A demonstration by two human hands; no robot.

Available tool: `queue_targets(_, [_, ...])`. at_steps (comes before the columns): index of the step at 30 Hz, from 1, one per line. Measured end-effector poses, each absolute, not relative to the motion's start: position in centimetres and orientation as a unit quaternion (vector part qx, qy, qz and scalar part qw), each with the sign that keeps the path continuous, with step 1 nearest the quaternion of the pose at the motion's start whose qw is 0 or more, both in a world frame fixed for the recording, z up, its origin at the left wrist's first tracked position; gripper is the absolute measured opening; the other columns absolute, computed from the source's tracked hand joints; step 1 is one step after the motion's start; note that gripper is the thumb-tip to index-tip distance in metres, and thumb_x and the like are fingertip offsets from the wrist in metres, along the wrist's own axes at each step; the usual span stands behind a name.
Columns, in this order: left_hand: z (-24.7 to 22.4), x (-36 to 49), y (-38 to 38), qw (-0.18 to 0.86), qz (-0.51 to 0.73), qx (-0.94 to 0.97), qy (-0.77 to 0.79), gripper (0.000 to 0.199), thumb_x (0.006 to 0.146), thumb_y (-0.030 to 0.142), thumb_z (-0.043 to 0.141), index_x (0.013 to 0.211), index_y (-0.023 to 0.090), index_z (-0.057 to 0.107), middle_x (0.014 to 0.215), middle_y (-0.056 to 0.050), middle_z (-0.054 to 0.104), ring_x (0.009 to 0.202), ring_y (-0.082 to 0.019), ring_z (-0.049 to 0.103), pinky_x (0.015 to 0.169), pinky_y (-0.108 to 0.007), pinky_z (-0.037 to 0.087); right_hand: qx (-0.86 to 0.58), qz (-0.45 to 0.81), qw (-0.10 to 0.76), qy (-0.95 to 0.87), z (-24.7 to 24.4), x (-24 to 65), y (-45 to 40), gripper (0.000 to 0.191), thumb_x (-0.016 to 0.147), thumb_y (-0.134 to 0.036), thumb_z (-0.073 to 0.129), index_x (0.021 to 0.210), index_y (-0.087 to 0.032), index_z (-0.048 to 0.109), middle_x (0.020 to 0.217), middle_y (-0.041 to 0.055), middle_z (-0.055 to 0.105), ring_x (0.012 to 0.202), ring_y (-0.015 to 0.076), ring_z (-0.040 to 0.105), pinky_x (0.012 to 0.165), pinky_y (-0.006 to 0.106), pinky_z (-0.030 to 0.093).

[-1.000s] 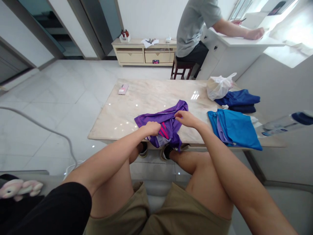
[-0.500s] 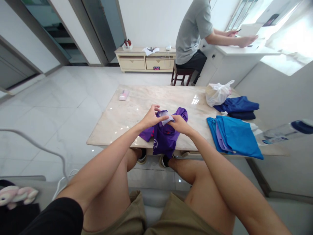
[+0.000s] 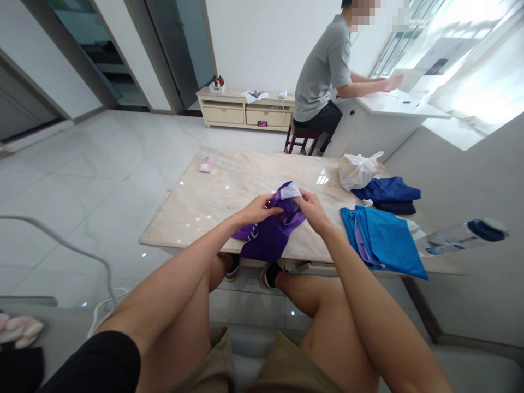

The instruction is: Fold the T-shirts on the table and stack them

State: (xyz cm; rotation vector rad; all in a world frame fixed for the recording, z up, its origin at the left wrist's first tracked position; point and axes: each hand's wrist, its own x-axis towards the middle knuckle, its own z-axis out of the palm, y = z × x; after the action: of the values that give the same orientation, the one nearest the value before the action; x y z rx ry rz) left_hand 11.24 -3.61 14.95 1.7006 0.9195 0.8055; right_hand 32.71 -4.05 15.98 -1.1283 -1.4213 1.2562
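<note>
A crumpled purple garment (image 3: 268,240) with white lettering lies across the near edge of the table, its lower part hanging over. Its upper opening is held up, showing a pale lilac inner band (image 3: 290,190) and a bit of red inside. My left hand (image 3: 262,209) grips the left side of that opening, thumb laid across the cloth. On the right, my right hand (image 3: 311,208) pinches the rim beside the pale band, some fingers hidden in the fabric.
Folded blue cloth (image 3: 393,240), a clear bottle (image 3: 454,240), dark blue cloth (image 3: 387,189) and a white plastic bag (image 3: 357,172) occupy the table's right side. A small pink packet (image 3: 207,164) lies far left. Beyond the table (image 3: 176,218), a person (image 3: 323,71) sits on a stool at a white counter.
The garment's opening has been lifted and spread, with the pale band now folded out at the top. My right hand has shifted right; my left has moved slightly down.
</note>
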Motion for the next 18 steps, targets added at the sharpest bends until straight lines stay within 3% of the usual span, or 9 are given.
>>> queue_targets(4, [16.8,11.3,-4.1,0.56,0.365,0.665,0.334,0.039,0.088,0.048,0.082,0.111,0.017,0.081,0.109,-0.007,0.083,0.103,-0.027,0.075,0.101,-0.043,0.058,-0.48,0.489,0.434,-0.585,17.0,35.3,-3.8,0.053,0.082,-0.074,0.074,0.09,-0.022,0.074,0.081,0.0044,0.073,0.076,0.0229,0.068,0.07,0.034,0.057])
queue_targets(9, [18.9,10.9,-4.9,0.671,0.289,0.6,0.325,0.034,0.09,0.048,0.081,0.106,0.018,0.083,0.1,-0.01,0.083,0.095,-0.028,0.078,0.093,-0.045,0.061,-0.476,0.444,0.375,-0.66,16.5,35.6,-4.0,0.064,0.084,-0.077,0.073,0.12,-0.024,0.075,0.114,0.0083,0.079,0.108,0.0284,0.072,0.092,0.038,0.06])
queue_targets(13, [18.5,10.3,-5.1,0.618,0.239,0.658,0.359,0.033,0.09,0.048,0.08,0.103,0.017,0.083,0.101,-0.007,0.083,0.093,-0.025,0.075,0.089,-0.037,0.059,-0.461,0.488,0.337,-0.66,16.6,34.3,-4.3,0.06,0.083,-0.077,0.074,0.104,-0.021,0.078,0.097,0.0055,0.08,0.094,0.0282,0.074,0.084,0.039,0.061])
queue_targets(18, [16.5,9.3,-5.5,0.492,0.108,0.742,0.442,0.028,0.081,0.044,0.081,0.077,0.017,0.077,0.072,0.0,0.072,0.072,-0.021,0.064,0.067,-0.029,0.049,-0.463,0.482,0.403,-0.625,16.4,33.7,-3.6,0.058,0.076,-0.074,0.08,0.099,-0.021,0.079,0.094,0.0084,0.082,0.087,0.0279,0.075,0.081,0.041,0.063])
